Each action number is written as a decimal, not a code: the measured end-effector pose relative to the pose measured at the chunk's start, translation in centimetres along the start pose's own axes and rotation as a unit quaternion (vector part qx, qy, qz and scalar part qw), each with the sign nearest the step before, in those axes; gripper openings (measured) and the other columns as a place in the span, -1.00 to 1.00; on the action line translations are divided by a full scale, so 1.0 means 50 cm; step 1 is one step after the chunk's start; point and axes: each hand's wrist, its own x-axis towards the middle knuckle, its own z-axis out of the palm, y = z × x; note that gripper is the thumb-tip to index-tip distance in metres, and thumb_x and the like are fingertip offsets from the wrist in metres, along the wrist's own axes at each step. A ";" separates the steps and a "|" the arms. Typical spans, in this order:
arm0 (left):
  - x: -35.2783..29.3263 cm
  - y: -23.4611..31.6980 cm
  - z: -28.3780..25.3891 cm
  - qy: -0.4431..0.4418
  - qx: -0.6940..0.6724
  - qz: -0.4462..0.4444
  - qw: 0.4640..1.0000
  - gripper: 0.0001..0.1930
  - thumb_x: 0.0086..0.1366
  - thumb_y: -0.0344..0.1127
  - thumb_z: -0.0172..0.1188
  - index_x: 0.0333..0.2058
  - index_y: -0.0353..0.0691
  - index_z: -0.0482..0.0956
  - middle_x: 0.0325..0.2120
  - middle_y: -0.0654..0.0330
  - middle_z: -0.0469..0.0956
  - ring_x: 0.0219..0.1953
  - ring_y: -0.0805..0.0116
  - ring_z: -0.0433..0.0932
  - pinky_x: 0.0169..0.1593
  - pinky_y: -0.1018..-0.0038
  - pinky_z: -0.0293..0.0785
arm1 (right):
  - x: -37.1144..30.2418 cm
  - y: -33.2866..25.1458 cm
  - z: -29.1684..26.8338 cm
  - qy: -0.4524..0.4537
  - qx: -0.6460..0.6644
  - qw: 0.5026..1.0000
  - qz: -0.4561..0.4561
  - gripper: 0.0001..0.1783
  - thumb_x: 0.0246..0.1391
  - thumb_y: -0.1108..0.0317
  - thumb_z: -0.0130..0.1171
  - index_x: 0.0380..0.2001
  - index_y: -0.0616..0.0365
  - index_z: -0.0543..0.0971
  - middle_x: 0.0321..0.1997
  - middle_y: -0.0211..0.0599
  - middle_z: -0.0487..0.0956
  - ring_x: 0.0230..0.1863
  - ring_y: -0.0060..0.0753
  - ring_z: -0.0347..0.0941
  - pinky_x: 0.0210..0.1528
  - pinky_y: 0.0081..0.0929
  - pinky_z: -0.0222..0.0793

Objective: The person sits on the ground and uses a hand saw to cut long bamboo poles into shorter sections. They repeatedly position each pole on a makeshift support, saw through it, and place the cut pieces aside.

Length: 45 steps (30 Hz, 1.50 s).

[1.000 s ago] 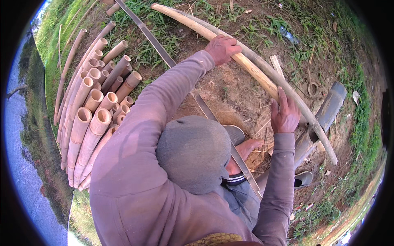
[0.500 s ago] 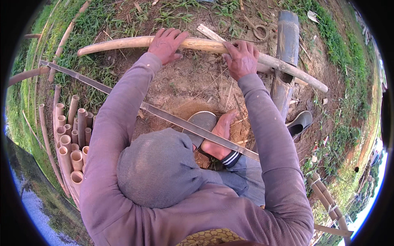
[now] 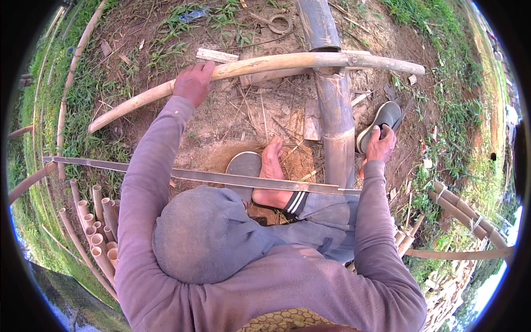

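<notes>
A long, slightly curved pale bamboo pole (image 3: 249, 65) crosses in front of me. Its right part rests at the notch of a thick grey bamboo post (image 3: 336, 110) lying on the ground. My left hand (image 3: 193, 84) grips the pole left of its middle, fingers wrapped over it. Off the pole, beside a grey shoe (image 3: 385, 117) on the right, my right hand (image 3: 380, 144) is closed round what looks like a knife. Its thin dark blade (image 3: 406, 110) sticks out past the fingers, and an orange handle end (image 3: 362, 168) shows below; the grip between is hidden.
A long flat strip (image 3: 238, 180) spans from left to right over my legs. Several cut bamboo tubes (image 3: 98, 241) stand at the left. A flat wood piece (image 3: 312, 119) lies beside the post. Tied bamboo poles (image 3: 464, 213) are at the right, a ring (image 3: 279, 24) far off.
My right hand has let go of the pole, moved right and nearer, and taken hold of the knife. My left hand stays on the pole, whose left end now sits lower. The whole view has shifted.
</notes>
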 end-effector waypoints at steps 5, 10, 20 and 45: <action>0.074 0.113 -0.014 -0.031 -0.011 -0.002 0.999 -0.50 0.21 -0.23 0.45 0.04 -0.04 0.38 -0.15 0.07 0.64 -0.06 -0.09 0.69 -0.03 0.02 0.60 | -0.043 0.104 -0.002 -0.218 -0.066 0.971 0.071 -0.48 0.11 -0.09 0.43 -0.10 0.15 0.71 0.02 -0.12 0.70 0.18 0.01 0.56 0.24 -0.08 0.43; 0.105 0.146 -0.026 -0.070 -0.011 -0.027 0.997 -0.54 0.21 -0.28 0.42 0.00 -0.04 0.37 -0.17 0.02 0.66 -0.06 -0.17 0.68 -0.03 -0.02 0.60 | -0.062 0.026 -0.010 -0.242 -0.277 0.927 -0.065 -0.46 0.09 -0.10 0.45 -0.06 0.08 0.63 0.09 -0.18 0.68 0.23 -0.04 0.56 0.30 0.06 0.37; 0.213 0.256 -0.050 -0.097 -0.041 -0.004 0.994 -0.53 0.19 -0.29 0.41 0.02 -0.07 0.39 -0.11 -0.04 0.68 0.00 -0.21 0.65 0.05 -0.04 0.56 | -0.039 0.081 0.039 -0.247 -0.203 0.947 0.014 -0.52 0.12 0.22 0.31 0.07 0.08 0.44 0.05 -0.12 0.71 0.17 0.04 0.61 0.32 0.15 0.26; 0.213 0.240 -0.024 -0.097 -0.020 -0.011 0.995 -0.49 0.17 -0.27 0.40 0.07 -0.02 0.41 -0.12 -0.03 0.70 0.00 -0.20 0.66 0.06 -0.04 0.57 | -0.145 -0.035 -0.232 0.098 0.428 0.898 -0.011 -0.65 0.30 0.29 0.37 -0.03 0.32 0.54 -0.19 -0.30 0.58 -0.19 -0.51 0.50 -0.07 -0.46 0.45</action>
